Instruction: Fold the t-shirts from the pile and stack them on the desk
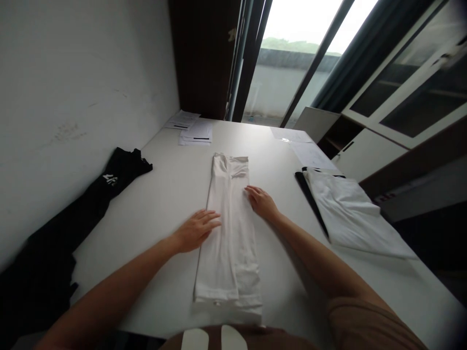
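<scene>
A white garment (226,233), folded lengthwise into a long narrow strip, lies on the white table (164,194) in front of me. Its stitched hem faces my body, and the cloth at the far end is slightly rumpled. My left hand (197,229) rests at the strip's left side, fingers stretched over the fabric. Farther up, on the right edge, my right hand (260,201) touches the cloth with extended fingertips. Neither hand grips anything that I can see.
A black garment with white lettering (91,194) lies along the wall at left. Folded white cloth (350,209) sits over something black at the right edge. Papers (197,132) lie at the far left, more sheets (310,153) at the far right. Beyond stand a window and cabinets.
</scene>
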Demonstrator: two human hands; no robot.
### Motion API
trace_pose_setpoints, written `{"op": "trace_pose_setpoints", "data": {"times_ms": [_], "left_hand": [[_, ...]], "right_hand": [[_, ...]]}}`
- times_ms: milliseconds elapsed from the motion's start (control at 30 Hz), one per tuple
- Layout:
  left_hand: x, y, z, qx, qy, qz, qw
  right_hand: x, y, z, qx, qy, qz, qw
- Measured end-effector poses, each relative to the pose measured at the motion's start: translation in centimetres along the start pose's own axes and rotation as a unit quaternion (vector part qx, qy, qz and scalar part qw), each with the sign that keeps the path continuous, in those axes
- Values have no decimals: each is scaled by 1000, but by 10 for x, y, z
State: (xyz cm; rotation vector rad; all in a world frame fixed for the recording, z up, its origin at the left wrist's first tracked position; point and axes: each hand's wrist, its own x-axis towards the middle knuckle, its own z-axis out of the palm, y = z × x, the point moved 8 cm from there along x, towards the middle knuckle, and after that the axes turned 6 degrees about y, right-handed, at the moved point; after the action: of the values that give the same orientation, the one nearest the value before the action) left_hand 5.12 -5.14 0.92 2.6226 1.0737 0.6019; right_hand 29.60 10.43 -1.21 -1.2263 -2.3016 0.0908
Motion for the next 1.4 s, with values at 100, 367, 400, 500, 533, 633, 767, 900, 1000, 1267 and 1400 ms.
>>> {"op": "trace_pose_setpoints", "data": {"times_ms": [100, 367, 400, 500, 533, 633, 767, 900, 1000, 1267, 1400], "left_hand": [[-3, -24, -4, 24, 20, -44, 999], [-6, -27, -6, 12, 7, -79, 997], [-6, -26, -6, 10, 6, -80, 997], [-7, -24, -6, 11, 5, -75, 997], [-7, -24, -5, 14, 4, -74, 997], [-7, -24, -5, 28, 0, -73, 997], [-4, -25, -4, 47, 7, -76, 996], [-4, -26, -3, 51, 16, -72, 996], [-4, -26, -3, 53, 23, -69, 996], [-1, -18, -7, 48, 29, -54, 997], [-2, -13, -6, 36, -3, -47, 998]], "right_hand": [[-37, -19, -15, 64, -17, -40, 997], [-108, -70, -39, 86, -112, -113, 984], [-112, -81, -39, 87, -122, -127, 981], [-119, -118, -39, 116, -145, -188, 964], [-121, -130, -40, 129, -153, -213, 956], [-125, -161, -41, 154, -173, -276, 933], [-127, -184, -38, 162, -162, -319, 920], [-130, -194, -29, 194, -148, -347, 906], [-126, -191, -23, 201, -137, -322, 915], [-110, -175, -34, 308, -116, -207, 921], [-97, -146, -40, 422, -101, -43, 900]]}}
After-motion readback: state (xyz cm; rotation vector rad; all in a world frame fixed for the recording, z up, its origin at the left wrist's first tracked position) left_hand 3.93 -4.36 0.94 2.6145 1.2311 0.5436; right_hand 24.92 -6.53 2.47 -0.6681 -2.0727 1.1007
